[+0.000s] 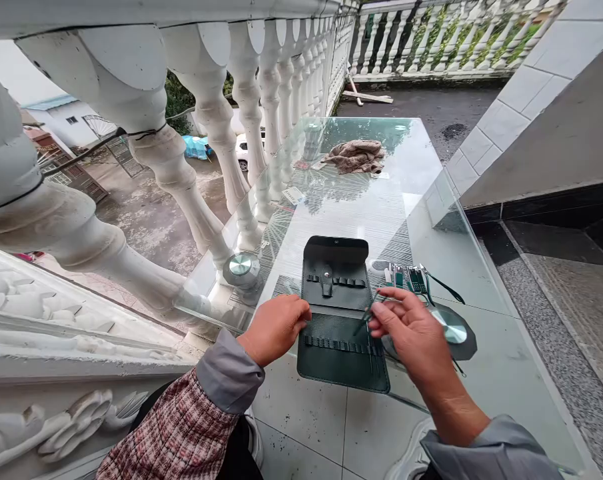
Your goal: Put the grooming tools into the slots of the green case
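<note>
An open black manicure case [331,328] lies on the glass table, its lower flap reaching past the front edge. Elastic loops [331,344] run across both halves, and a couple of thin tools sit at the right of the lower row. My left hand [277,325] is closed at the case's left edge, thumb and fingers pinching it. Over the right side of the case, my right hand [406,328] pinches a thin dark manicure tool [364,321]; its exact kind is unclear. Just beyond that hand, nail clippers [417,280] and other dark grooming tools lie grouped together.
The glass table [486,347] has round metal discs [240,265] at its supports. A crumpled brown cloth [355,157] lies toward the far end, with a small card [294,195] nearer. A white balustrade [208,127] borders the left; a tiled wall [526,100] rises on the right.
</note>
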### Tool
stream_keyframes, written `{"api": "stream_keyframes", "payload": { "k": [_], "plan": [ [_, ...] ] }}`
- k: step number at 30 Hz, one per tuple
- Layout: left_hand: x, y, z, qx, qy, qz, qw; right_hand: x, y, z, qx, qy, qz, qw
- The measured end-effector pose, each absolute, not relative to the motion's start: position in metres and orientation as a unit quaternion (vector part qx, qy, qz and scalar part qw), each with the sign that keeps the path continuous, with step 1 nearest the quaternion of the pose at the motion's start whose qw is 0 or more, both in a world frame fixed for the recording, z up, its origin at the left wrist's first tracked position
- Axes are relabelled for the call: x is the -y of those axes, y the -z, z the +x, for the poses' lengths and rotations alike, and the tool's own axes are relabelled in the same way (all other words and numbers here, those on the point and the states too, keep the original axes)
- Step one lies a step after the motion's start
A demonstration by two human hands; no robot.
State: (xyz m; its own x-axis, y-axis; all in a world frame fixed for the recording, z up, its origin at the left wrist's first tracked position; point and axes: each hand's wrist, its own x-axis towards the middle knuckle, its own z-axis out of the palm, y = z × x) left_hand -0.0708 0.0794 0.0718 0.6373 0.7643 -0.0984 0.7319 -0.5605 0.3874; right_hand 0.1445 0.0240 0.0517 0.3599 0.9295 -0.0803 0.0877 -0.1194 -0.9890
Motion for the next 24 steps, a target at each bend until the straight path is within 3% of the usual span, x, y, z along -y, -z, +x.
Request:
{"api": "stream_keyframes", "payload": {
  "k": [10,18,24],
  "plan": [
    [-0.077,-0.069,-0.078,-0.402,-0.012,0.901,0.164,-0.048,-0.043,0.09,0.47,-0.406,-0.607,0.496],
    [-0.074,-0.064,-0.079,-0.411,-0.042,0.898,0.153,-0.054,-0.039,0.079,0.54,-0.403,-0.615,0.409],
    [-0.074,-0.06,-0.079,-0.412,-0.056,0.896,0.157,-0.054,-0.035,0.076,0.684,-0.254,-0.577,0.369]
  ]
}}
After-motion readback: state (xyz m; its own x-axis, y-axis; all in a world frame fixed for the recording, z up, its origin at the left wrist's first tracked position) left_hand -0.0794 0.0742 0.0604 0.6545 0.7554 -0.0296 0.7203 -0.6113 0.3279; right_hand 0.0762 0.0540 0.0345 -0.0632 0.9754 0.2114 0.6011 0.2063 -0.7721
